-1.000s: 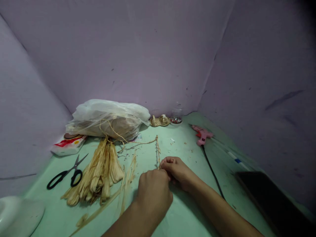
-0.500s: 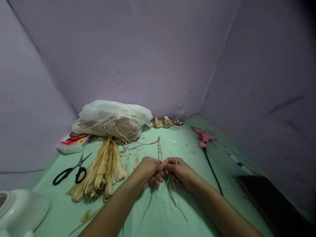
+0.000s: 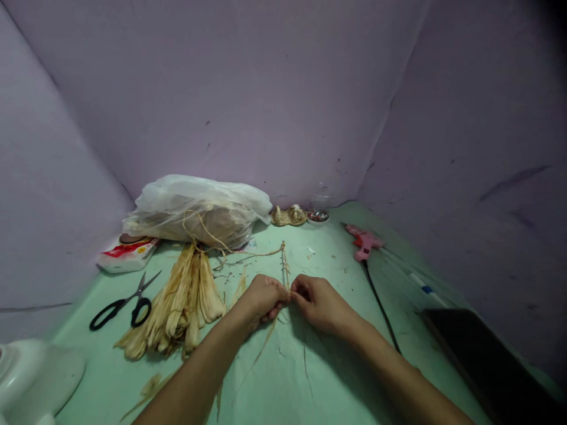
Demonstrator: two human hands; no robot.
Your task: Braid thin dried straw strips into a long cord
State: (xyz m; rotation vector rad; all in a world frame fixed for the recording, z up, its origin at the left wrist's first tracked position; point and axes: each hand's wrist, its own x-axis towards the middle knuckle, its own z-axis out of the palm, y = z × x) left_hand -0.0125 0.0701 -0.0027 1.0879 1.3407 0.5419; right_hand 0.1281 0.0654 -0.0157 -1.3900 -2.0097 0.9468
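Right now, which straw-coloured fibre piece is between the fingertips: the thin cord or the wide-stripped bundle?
The thin straw-coloured cord, pinched by the left hand and right hand; the bundle of wide, flat strips lies further left, away from both hands.

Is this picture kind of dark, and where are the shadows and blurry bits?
Head view: yes, dim, top right corner black; head view: soft shadow on the table below the right hand; head view: the blue-banded strip looks smeared, the thin strands below the left hand faint.
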